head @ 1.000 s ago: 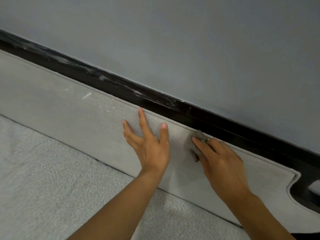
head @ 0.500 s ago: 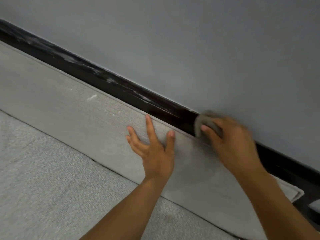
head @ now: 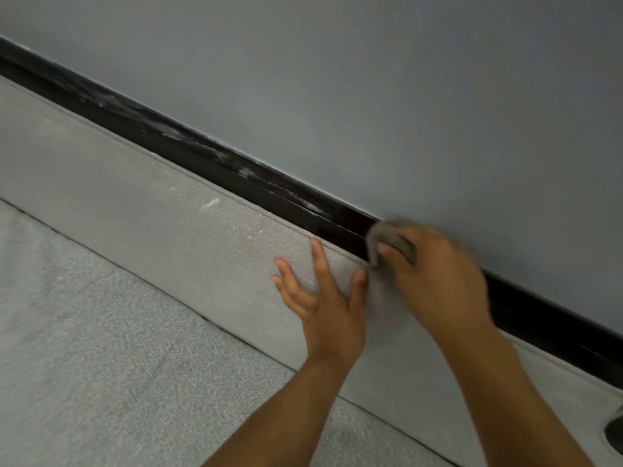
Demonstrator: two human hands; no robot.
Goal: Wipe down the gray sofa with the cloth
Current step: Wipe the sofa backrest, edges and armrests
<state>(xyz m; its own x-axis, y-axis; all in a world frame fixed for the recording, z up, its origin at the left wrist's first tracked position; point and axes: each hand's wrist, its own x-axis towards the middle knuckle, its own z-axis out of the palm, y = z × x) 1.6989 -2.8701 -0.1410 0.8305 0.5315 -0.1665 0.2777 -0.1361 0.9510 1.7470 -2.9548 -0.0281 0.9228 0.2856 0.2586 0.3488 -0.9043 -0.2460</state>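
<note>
The gray sofa (head: 161, 210) runs diagonally from upper left to lower right, its low back panel above a textured seat cushion (head: 101, 348). My left hand (head: 323, 298) lies flat on the back panel with fingers spread and straight. My right hand (head: 435, 281), blurred by motion, grips a small bunched gray cloth (head: 387, 237) at the top edge of the panel, where it meets the black trim (head: 209, 156). Most of the cloth is hidden under my fingers.
A gray-blue wall (head: 371, 96) rises behind the black trim, which carries whitish dust streaks. Small white specks (head: 209, 203) lie on the back panel to the left of my hands. A dark rounded opening (head: 615, 433) shows at the lower right edge.
My right hand has carried the cloth from the face of the back panel up to its top edge at the black trim. The left hand stays pressed in place.
</note>
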